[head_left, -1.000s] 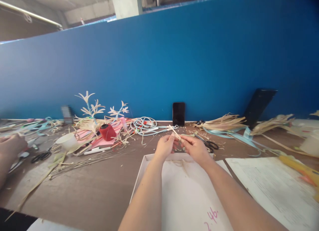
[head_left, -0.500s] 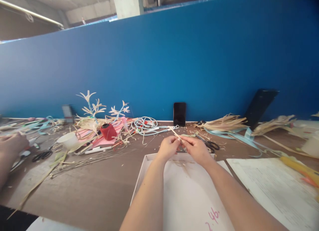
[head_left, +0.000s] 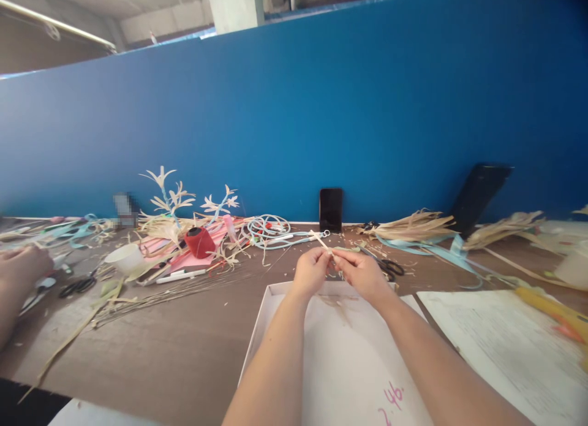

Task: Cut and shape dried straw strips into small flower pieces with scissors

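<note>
My left hand (head_left: 311,271) and my right hand (head_left: 361,273) meet over the far edge of a shallow white box lid (head_left: 340,352). Both are closed, thumbs and fingertips pinching a thin pale strip (head_left: 318,238) that looks like dried husk. Its free end sticks up and to the left from between the fingers; the lower part is hidden by them. Beyond the right hand lie black-handled scissors (head_left: 391,268). A few brown scraps lie in the lid, which bears pink handwriting.
A black phone (head_left: 331,209) leans on the blue partition (head_left: 294,119). To the left are a red thread spool (head_left: 199,242), husk flowers (head_left: 172,199), a white cup (head_left: 125,259) and another person's hand (head_left: 22,270). Husk bundles (head_left: 413,225) and a paper sheet (head_left: 500,340) lie right.
My hands stay together on the pale strip; the fingers and strip have shifted only slightly. The surrounding things look unmoved.
</note>
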### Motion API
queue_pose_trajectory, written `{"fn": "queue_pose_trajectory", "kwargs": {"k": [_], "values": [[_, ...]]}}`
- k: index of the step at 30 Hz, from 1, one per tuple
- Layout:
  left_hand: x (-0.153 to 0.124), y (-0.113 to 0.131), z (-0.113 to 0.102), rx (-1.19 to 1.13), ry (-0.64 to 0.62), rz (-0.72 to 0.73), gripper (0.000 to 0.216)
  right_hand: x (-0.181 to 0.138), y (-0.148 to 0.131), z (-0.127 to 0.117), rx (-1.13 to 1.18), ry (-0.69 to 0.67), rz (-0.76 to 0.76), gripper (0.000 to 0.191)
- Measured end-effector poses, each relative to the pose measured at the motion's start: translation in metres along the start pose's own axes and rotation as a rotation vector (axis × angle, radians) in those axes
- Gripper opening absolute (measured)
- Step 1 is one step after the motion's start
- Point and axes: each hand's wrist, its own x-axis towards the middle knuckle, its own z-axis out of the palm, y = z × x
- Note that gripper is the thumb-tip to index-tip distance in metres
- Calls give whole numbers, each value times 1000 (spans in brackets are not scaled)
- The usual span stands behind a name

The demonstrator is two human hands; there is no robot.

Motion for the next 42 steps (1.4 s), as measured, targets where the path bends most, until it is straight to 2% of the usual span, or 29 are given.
{"fn": "queue_pose_trajectory", "kwargs": {"k": [5, 10, 14, 17, 19, 22, 25, 28, 30, 33, 39, 42], "values": [[-2, 2, 4, 52, 80, 124, 26, -1, -4, 1, -87, 43, -90, 39], [-1, 4, 7, 110, 139, 175, 25, -6, -5, 4, -297, 164, -305, 34], [-2, 5, 8, 147, 150, 162, 26, -8, -4, 3, -507, 248, -370, 36], [-1, 3, 9, 148, 157, 98, 22, -4, 0, -3, -523, 326, -337, 35], [-1, 2, 9, 127, 152, 21, 21, 0, 2, -9, -396, 371, -258, 33], [1, 2, 7, 89, 179, -105, 23, 5, 2, -14, 30, 352, -28, 43], [1, 2, 5, 67, 215, -127, 24, 4, -3, -12, 452, 163, 111, 61], [1, 1, 5, 82, 214, -76, 22, 0, -5, -4, 555, -50, 156, 64], [1, 0, 6, 73, 197, -36, 22, -2, -4, 2, 516, -108, 172, 60], [1, -1, 7, 53, 175, -2, 24, -1, 0, 7, 418, -89, 164, 52], [0, 1, 6, 160, 167, 7, 24, 3, 3, 2, -17, 66, -55, 39], [-1, 3, 5, 245, 172, -8, 24, 6, 9, -4, -153, 176, -89, 38]]}}
